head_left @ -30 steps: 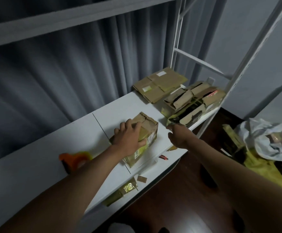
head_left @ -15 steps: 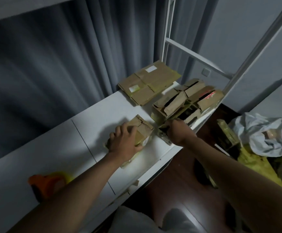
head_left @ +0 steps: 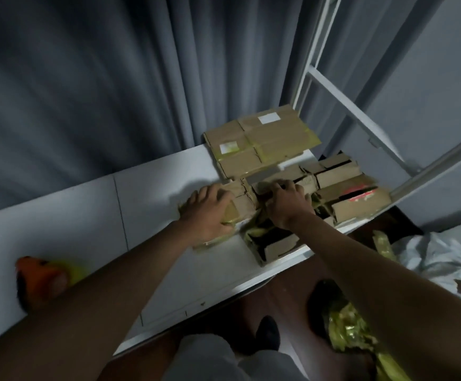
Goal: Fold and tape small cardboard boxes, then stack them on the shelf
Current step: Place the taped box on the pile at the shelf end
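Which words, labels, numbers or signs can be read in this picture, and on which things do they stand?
No text can be read.
White label on the flattened brown cardboard sheets: blank or too blurred.
Pale label on the same sheets: blurred.
Red and white print on an open brown cardboard box: too blurred to read.

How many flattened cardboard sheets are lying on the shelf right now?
2 flattened cardboard sheets, side by side at the shelf's back right corner: left, right. More may lie beneath them.
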